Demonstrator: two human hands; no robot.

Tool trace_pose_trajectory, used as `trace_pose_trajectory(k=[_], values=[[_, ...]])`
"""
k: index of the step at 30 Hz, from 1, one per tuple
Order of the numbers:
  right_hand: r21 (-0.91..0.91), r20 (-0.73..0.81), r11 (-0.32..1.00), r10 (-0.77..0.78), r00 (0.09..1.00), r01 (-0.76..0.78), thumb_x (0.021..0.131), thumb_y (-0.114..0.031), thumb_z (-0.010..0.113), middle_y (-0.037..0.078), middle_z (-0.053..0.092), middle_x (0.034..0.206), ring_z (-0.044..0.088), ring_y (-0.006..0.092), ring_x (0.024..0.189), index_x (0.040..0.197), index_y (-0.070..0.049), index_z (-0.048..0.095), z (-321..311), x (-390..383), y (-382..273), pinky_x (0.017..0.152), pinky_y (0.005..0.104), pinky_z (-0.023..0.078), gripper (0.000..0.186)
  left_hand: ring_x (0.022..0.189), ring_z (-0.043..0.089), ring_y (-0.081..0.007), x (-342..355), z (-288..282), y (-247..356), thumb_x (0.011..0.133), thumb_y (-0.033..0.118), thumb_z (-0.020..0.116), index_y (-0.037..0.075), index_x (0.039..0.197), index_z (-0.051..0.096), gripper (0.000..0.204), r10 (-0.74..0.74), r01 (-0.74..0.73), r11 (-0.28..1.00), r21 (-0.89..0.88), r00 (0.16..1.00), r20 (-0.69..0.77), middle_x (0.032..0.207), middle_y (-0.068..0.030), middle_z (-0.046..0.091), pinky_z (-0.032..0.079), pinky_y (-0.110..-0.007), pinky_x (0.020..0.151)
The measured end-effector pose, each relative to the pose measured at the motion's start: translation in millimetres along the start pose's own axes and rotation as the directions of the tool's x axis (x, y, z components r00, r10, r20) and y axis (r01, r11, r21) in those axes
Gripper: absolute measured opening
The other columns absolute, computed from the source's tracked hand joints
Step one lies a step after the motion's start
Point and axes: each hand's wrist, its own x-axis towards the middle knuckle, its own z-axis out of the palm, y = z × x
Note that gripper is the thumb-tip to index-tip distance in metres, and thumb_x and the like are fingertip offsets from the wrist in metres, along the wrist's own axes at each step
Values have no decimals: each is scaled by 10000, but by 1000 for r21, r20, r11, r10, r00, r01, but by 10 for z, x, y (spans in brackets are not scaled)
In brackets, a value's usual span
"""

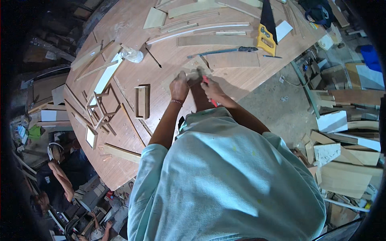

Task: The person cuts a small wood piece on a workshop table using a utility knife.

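Over a pale wood piece (196, 63) at the table's near edge, my left hand (179, 86) is closed, its fingertips pinched together and pointing down. What they hold, if anything, is too small to make out. My right hand (213, 89) is wrapped round the red handle of a hammer (205, 79). The hammer's dark head is blurred and lies just right of my left fingertips, above the wood. Below the handle's end, part of the table edge is in shadow.
A yellow-handled handsaw (266, 39) lies at the far right, near wood strips (217, 41). A plastic container (132, 55), a small wooden frame (141, 102) and joined sticks (100, 107) lie to the left. Offcuts (346, 176) are piled at right. Another person (60, 176) sits at lower left.
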Motion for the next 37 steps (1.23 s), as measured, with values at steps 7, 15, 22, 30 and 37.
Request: trace_pose_trajectory(k=[7, 15, 22, 30, 37], values=[[237, 53, 969, -88, 995, 73, 822, -242, 471, -1, 411, 509, 395, 72, 371, 844, -77, 426, -169, -143, -328, 328, 240, 367, 172, 781, 489, -294, -258, -92, 45, 648, -8, 543, 36, 804, 528, 163, -19, -134, 879, -457, 948, -316, 785, -118, 540, 369, -362, 703], [188, -64, 915, -350, 935, 356, 799, -135, 506, 0, 437, 494, 395, 66, 356, 784, -41, 459, -304, -272, -658, 334, 216, 347, 106, 673, 446, -67, -261, -98, 181, 765, 69, 565, 2, 849, 493, 129, -176, -13, 651, -759, 970, -168, 718, -25, 513, 385, -195, 609], [-474, -173, 647, -734, 657, 597, 709, -183, 595, 101, 548, 587, 542, 221, 497, 840, -33, 535, -225, -285, -727, 496, 292, 438, 208, 586, 498, -143, -220, -100, 100, 712, 7, 568, -5, 820, 490, 134, -239, 43, 694, -719, 955, -174, 677, -114, 526, 399, -253, 534], [-531, -90, 651, -681, 727, 543, 668, -246, 619, 198, 554, 639, 560, 328, 612, 756, 11, 524, -210, -275, -811, 570, 374, 441, 288, 672, 576, -249, -196, -144, 131, 709, 47, 584, -33, 837, 488, 179, -146, 36, 725, -688, 984, -102, 716, -178, 558, 435, -308, 585], [-442, -144, 758, -589, 795, 481, 674, -184, 586, 148, 545, 608, 510, 220, 506, 759, -14, 554, -239, -311, -875, 548, 306, 435, 193, 708, 581, -280, -147, -290, 128, 711, 117, 595, -41, 872, 489, 249, -41, 15, 789, -614, 999, -28, 777, -210, 569, 439, -332, 608]])
